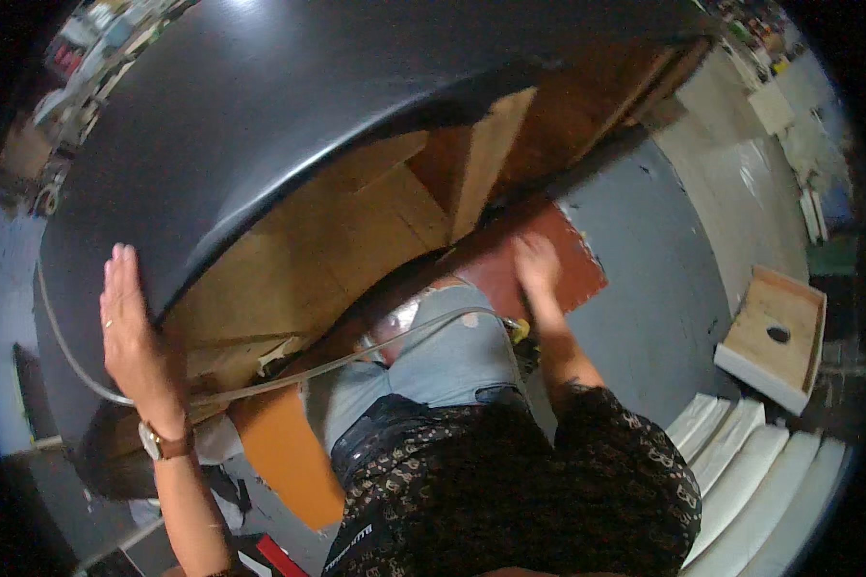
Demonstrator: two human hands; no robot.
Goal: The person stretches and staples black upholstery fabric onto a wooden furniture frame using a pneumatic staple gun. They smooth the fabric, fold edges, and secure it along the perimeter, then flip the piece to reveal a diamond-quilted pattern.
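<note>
A large curved piece of furniture covered in glossy black upholstery [231, 106] leans before me, its bare wooden frame [356, 221] showing on the underside. My left hand [130, 332] lies flat against the black cover at its left end, fingers stretched out; it holds nothing. A clear hose [289, 380] passes under that hand and runs across my lap. My right hand [539, 264] is over a reddish-brown panel [496, 255] beside the frame's lower edge. Its fingers are smeared, so whether it touches the panel or holds anything cannot be made out.
A grey work surface [640, 240] spreads to the right. Beyond it stands a shallow wooden box [775, 337] with a round hole, above several long white padded pieces [751, 471]. An orange panel [284, 447] is by my left leg. Cluttered shelves [96, 58] line the far left.
</note>
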